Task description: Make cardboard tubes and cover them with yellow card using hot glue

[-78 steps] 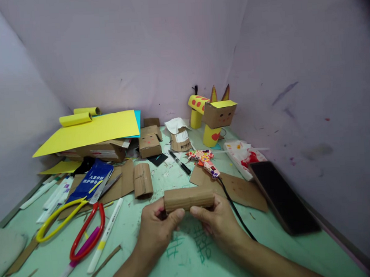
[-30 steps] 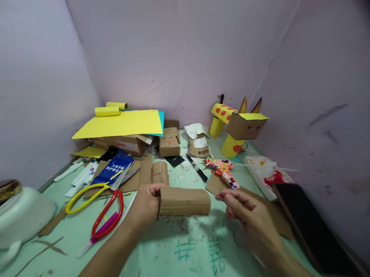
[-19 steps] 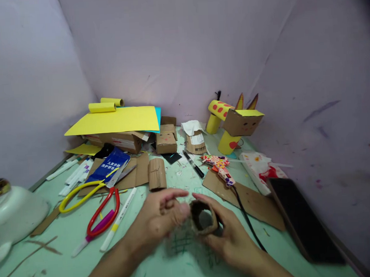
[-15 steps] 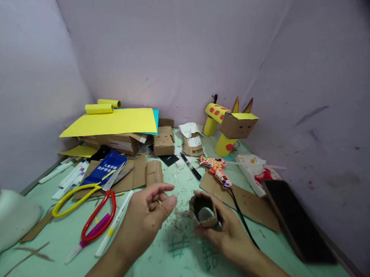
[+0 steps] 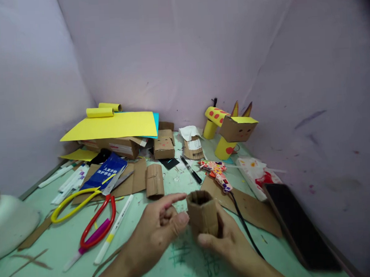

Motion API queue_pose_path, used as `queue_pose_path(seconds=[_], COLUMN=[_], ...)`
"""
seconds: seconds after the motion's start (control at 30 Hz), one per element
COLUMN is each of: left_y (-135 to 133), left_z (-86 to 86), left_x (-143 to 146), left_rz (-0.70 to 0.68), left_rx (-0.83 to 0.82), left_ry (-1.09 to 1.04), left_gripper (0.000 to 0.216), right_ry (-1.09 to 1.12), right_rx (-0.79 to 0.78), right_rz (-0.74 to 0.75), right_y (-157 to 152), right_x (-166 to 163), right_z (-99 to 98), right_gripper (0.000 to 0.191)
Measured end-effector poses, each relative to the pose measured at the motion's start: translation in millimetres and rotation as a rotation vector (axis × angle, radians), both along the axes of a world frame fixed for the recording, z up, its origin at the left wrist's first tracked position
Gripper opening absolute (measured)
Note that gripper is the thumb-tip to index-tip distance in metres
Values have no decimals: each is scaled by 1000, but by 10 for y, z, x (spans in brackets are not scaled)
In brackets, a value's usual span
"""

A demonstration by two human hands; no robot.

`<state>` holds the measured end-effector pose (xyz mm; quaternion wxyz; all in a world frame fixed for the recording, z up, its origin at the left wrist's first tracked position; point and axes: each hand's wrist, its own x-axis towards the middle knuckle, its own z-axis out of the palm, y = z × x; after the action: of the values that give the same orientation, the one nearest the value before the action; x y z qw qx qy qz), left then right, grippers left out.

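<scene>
A rolled brown cardboard tube (image 5: 203,214) stands upright, open end up, in my right hand (image 5: 229,239), whose fingers wrap round its lower part. My left hand (image 5: 160,226) is beside the tube on its left, forefinger stretched toward the rim and thumb close to its side, the other fingers curled with nothing in them. Both hands hover just above the green table (image 5: 55,261). A second cardboard roll (image 5: 154,181) lies on the table behind the hands.
Yellow and red scissors (image 5: 86,212) and marker pens (image 5: 113,229) lie to the left. A dark phone (image 5: 297,221) and flat cardboard (image 5: 253,209) sit to the right. At the back are a yellow paper sheet (image 5: 113,125) on boxes and a cardboard giraffe figure (image 5: 230,128).
The tube was held sideways in both hands, then passed to my right hand alone and turned upright. My left hand let go and now reaches back toward its rim.
</scene>
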<state>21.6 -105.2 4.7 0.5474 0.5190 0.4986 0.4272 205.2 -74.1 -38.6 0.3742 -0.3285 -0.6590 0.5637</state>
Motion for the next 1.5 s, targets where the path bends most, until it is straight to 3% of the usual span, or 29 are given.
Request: queue_pose_path(seconds=[0.07,0.13,0.23,0.4,0.5,0.53,0.6,0.63,0.8,0.97,1.1,1.17,1.3,1.5], left_y=[14,24,22,-10,66,127,293,386,684,569,356,283,257,264], left_z=[-40,-94,-168,-167,-80,-48,-6,0,-92,-152,-231,-307,-440,-418], left_x=[1,41,121,107,-39,-98,-205,-247,-331,-325,-178,-89,-12,-17], left_rz=[22,13,27,18,125,226,561,605,531,427,264,188,44,25], left_rx=[37,49,42,28,151,191,235,156,50,82,164,220,247,216], left_ry=[14,36,-7,-45,241,406,821,987,1032,897,495,326,292,299], left_gripper=[59,51,42,41,50,54,58,60,61,74,77,68,38,36], right_ry=[121,213,251,241,194,176,147,144,101,60,14,-11,-63,-81], right_rx=[-229,-328,-355,-339,-314,-298,-260,-242,-172,-120,-63,4,104,117], right_rz=[70,171,248,241,67,-17,-166,-216,-313,-336,-374,-325,-269,-226], right_y=[-30,-52,-67,-74,-32,-2,72,111,215,210,228,236,242,254], right_x=[-40,-84,-137,-153,-109,-88,-47,-30,-11,-31,-66,-85,-78,-25], right_z=[70,107,109,75,46,32,-2,-20,-66,-42,-29,-37,-90,-142], right_gripper=[66,69,63,56,54,53,50,50,47,46,45,44,49,40])
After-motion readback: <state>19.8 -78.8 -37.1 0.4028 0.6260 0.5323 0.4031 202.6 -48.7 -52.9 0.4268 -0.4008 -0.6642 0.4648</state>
